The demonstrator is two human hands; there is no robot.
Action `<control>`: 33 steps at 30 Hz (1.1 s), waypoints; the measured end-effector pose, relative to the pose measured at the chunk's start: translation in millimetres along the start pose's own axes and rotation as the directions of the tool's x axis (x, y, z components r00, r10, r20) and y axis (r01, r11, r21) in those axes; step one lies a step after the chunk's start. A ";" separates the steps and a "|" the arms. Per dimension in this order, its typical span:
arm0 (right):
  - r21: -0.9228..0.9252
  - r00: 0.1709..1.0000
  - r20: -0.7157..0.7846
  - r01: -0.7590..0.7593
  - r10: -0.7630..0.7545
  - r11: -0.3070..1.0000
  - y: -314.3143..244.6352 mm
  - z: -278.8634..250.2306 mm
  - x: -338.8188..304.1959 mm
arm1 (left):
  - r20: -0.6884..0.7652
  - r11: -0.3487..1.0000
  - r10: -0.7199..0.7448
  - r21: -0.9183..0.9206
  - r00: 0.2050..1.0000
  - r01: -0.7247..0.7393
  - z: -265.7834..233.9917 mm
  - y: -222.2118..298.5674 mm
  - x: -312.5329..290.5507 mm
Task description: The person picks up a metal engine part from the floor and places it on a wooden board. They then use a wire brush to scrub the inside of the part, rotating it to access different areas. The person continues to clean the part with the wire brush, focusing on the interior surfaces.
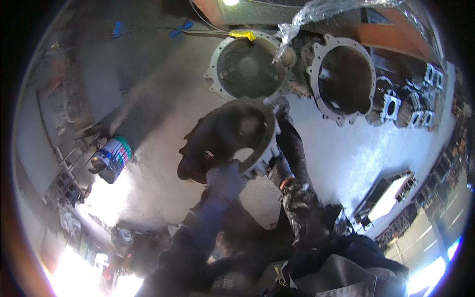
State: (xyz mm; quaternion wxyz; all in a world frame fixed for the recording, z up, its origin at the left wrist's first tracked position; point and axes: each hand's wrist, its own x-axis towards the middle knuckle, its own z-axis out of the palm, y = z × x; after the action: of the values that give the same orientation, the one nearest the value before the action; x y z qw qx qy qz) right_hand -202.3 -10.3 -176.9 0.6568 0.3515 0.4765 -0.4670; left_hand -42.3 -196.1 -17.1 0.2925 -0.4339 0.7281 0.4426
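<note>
A dark cast-metal bell housing (269, 141) is tilted in front of me, its round opening and bolt flange showing. My gloved right hand (280, 171) is closed on the flange's right side, by the outer ribs. At the near lower rim my gloved left hand (225, 179) is closed and slightly blurred; what it grips, if anything, is hidden. A small orange-brown spot shows inside the housing, too small to name. My dark leg stretches along the housing's right side.
Two grey ring-shaped housings (213, 64) (368, 84) lie beyond, with clear plastic film (307, 17) above. Smaller flanged castings (391, 106) sit at right. A colourful bucket (118, 151) stands left. A cable with yellow wrapping (242, 35) crosses the back; a lit lamp panel (388, 198) lies right.
</note>
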 end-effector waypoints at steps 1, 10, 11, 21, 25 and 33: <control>-0.032 0.998 -0.021 -0.065 0.065 0.997 4.3 8.9 -0.6 | -0.041 0.996 0.056 -0.070 0.998 -0.059 3.3 -18.7 -3.4; -0.614 0.998 -0.031 0.018 -0.047 0.789 -7.7 62.2 32.1 | -0.315 0.986 -0.138 -0.135 0.939 0.100 76.8 -258.4 9.6; -0.644 0.993 -0.072 0.022 -0.089 0.765 -12.3 58.0 35.3 | -0.290 0.938 -0.231 -0.319 0.929 0.134 77.9 -285.6 19.7; -0.718 0.981 -0.049 0.097 -0.188 0.689 -23.4 43.9 70.3 | -0.371 0.885 -0.466 -0.204 0.803 0.419 50.5 -431.7 141.6; -0.726 0.981 0.012 0.141 -0.194 0.673 -37.9 37.4 113.1 | -0.340 0.914 -0.403 -0.096 0.850 0.395 70.6 -446.7 178.0; -0.930 0.908 0.209 0.300 -0.363 0.215 -38.8 62.0 193.6 | -0.411 0.891 -0.452 -0.183 0.791 0.415 152.2 -385.6 173.3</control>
State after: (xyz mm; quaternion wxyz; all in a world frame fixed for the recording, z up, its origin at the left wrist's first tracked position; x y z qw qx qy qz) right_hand -199.5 -132.7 -343.7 0.6066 -0.2021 0.7388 -0.2131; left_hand 229.3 -213.2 -374.7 0.1942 -0.6901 0.6371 0.2829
